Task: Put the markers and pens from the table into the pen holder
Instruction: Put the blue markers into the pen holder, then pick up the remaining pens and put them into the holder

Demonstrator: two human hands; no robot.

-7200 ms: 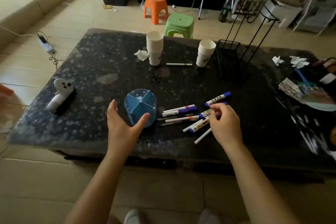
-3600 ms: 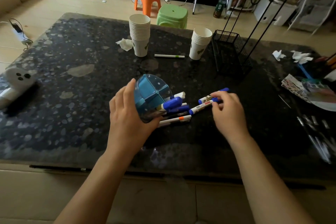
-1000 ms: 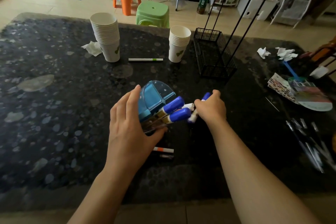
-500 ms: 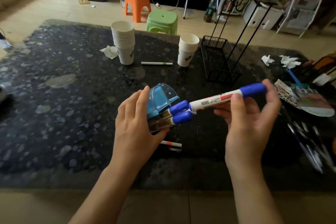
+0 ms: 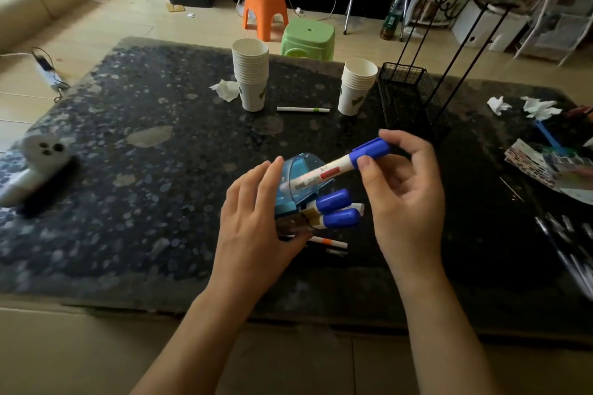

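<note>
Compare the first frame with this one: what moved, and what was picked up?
The left hand took the blue pen holder and tipped it on its side; most of the loose markers went in. The right hand lifted a blue-capped marker and is feeding it in. The orange-banded pen, green-banded pen and cup stacks stayed put.

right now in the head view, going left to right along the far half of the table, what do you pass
crumpled tissue → taller stack of paper cups → white pen with green band → shorter stack of paper cups → black wire basket → two crumpled tissues
</note>
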